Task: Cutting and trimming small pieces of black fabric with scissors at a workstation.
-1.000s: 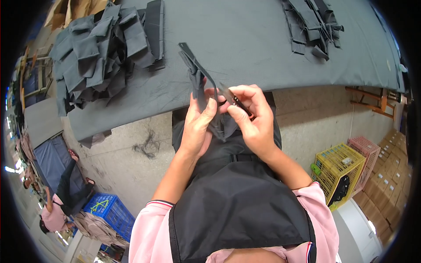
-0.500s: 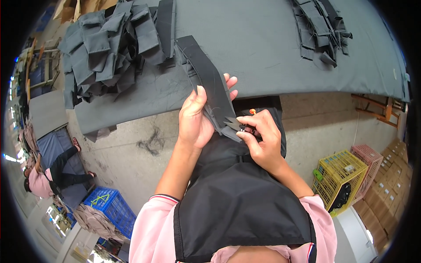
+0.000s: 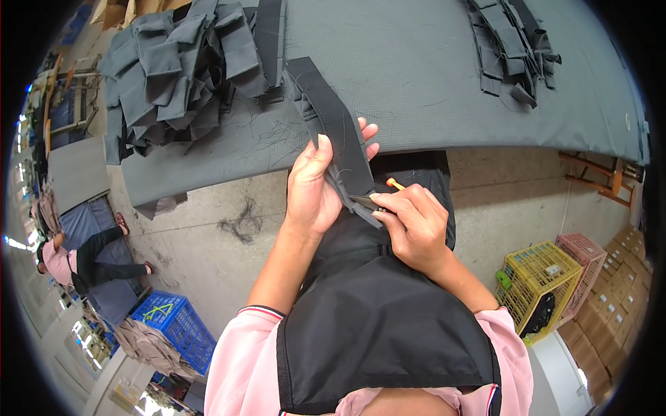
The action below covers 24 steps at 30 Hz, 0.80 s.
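My left hand (image 3: 316,184) is closed around a dark grey sewn fabric strip (image 3: 338,132), thumb on the near side and fingertips showing past its right edge. The strip's upper end leans over the table edge and its lower end hangs above my black apron. My right hand (image 3: 420,225) pinches a pair of thread snips (image 3: 371,202). Their dark blades lie at the strip's lower end, and an orange part (image 3: 395,184) sticks out above my fingers. Most of the snips' handle is hidden in my hand.
A grey-covered table (image 3: 388,69) spans the far side, with a heap of grey fabric pieces (image 3: 163,76) at left and a smaller bundle (image 3: 510,48) at right. Loose threads lie about. Blue (image 3: 177,329) and yellow (image 3: 538,284) crates stand on the floor. Another person (image 3: 66,260) is at far left.
The snips' blades, spread apart before, now look closed together at the strip's lower end. The orange part has tilted. Both hands have barely shifted.
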Tool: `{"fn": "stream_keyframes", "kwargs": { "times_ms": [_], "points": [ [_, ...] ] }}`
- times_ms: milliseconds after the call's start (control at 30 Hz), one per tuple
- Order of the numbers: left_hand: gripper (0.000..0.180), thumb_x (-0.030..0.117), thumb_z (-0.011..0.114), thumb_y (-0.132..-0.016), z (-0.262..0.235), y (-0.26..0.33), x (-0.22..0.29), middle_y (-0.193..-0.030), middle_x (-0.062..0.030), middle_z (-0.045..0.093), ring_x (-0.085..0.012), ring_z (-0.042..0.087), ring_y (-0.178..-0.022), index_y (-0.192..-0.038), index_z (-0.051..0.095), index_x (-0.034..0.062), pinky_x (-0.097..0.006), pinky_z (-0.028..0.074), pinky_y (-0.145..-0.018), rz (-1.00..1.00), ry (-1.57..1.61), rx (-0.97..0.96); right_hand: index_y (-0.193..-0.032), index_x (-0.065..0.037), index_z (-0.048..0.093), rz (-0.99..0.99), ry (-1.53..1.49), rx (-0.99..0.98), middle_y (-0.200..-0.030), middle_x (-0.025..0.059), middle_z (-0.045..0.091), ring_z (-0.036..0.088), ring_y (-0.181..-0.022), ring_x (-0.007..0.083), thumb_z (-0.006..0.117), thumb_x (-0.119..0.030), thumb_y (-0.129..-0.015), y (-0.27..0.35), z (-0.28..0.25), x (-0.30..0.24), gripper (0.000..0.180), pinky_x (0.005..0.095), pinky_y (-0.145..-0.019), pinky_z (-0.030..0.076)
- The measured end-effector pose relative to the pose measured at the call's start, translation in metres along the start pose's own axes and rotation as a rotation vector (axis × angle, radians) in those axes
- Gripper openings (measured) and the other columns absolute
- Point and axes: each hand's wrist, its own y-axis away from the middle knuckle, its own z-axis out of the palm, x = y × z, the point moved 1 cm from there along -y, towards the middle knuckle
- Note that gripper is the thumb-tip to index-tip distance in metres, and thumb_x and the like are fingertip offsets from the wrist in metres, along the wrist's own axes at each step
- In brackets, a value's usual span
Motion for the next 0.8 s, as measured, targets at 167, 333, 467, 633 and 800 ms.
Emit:
{"fn": "stream_keyframes", "kwargs": {
  "times_ms": [167, 333, 467, 633, 800],
  "points": [
    [0.043, 0.028, 0.037, -0.1, 0.0, 0.001, 0.002, -0.129, -0.0168, 0.05, -0.0303, 0.047, -0.123, -0.127, 0.044, -0.0048, -0.044, 0.041, -0.104, 0.001, 0.019, -0.003, -0.09, -0.003, 0.065, 0.039, -0.056, 0.018, -0.072, 0.006, 0.058, 0.055, -0.062, 0.0221, 0.073, -0.002, -0.064, -0.002, -0.001, -0.001, 0.028, 0.0308, -0.055, 0.042],
    [0.043, 0.027, 0.035, -0.101, 0.0, 0.001, 0.003, -0.131, -0.0182, 0.048, -0.0314, 0.045, -0.125, -0.128, 0.042, -0.0049, -0.045, 0.04, -0.104, -0.001, 0.056, -0.017, -0.09, -0.003, 0.065, 0.03, -0.056, -0.022, -0.074, 0.0065, 0.059, 0.056, -0.062, 0.0219, 0.073, -0.002, -0.064, -0.001, -0.001, -0.001, 0.027, 0.0313, -0.056, 0.042],
    [0.042, 0.027, 0.035, -0.101, -0.001, 0.001, 0.004, -0.132, -0.0189, 0.048, -0.032, 0.044, -0.125, -0.128, 0.041, -0.0048, -0.045, 0.04, -0.105, 0.002, 0.057, -0.011, -0.089, -0.004, 0.065, 0.014, -0.06, -0.02, -0.074, 0.0062, 0.059, 0.056, -0.063, 0.0214, 0.073, -0.003, -0.064, -0.005, 0.0, 0.0, 0.027, 0.0313, -0.056, 0.042],
    [0.042, 0.026, 0.034, -0.101, -0.001, 0.001, 0.004, -0.132, -0.0195, 0.047, -0.0323, 0.044, -0.125, -0.127, 0.042, -0.0051, -0.046, 0.04, -0.105, -0.012, 0.098, -0.018, -0.09, -0.004, 0.066, -0.012, -0.022, -0.051, -0.074, 0.0058, 0.059, 0.056, -0.063, 0.0213, 0.074, -0.003, -0.064, -0.003, -0.001, 0.001, 0.028, 0.0308, -0.055, 0.042],
    [0.043, 0.025, 0.036, -0.1, -0.002, 0.004, 0.004, -0.136, -0.0224, 0.043, -0.0348, 0.041, -0.128, -0.129, 0.04, -0.0057, -0.047, 0.038, -0.106, -0.015, 0.019, -0.099, -0.098, -0.001, 0.065, 0.218, -0.196, 0.029, -0.083, 0.0086, 0.056, 0.056, -0.062, 0.0169, 0.069, 0.006, -0.071, -0.019, -0.013, -0.002, 0.028, 0.0285, -0.055, 0.047]
  ]
}}
